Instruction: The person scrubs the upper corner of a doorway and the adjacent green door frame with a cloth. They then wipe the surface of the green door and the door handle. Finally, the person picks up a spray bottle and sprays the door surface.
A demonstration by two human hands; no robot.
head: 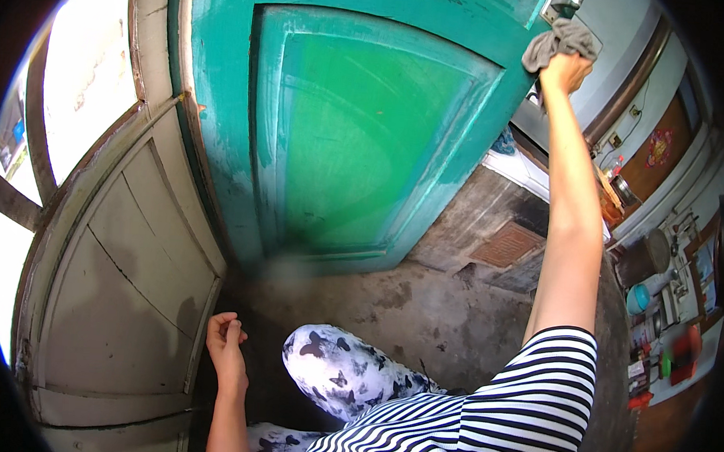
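Observation:
A green panelled door (365, 124) fills the upper middle of the head view. My right hand (566, 73) is stretched far up to the right and grips a crumpled grey cloth (553, 46) against the door's outer edge, just below a metal door lock (564, 6). Part of the cloth is hidden by my fingers. My left hand (226, 335) hangs low at the left with its fingers loosely curled; no object shows in it. It is in front of the concrete floor (359, 303), close to a beige wooden panel (126, 289).
Behind the door's free edge stands a dark-stained masonry block with a white top (519, 172). A brown pipe (633, 86) runs along the wall. At the right are a dark pot (648, 257), a turquoise bowl (638, 299) and other kitchen items. Bright window openings (89, 79) lie at left.

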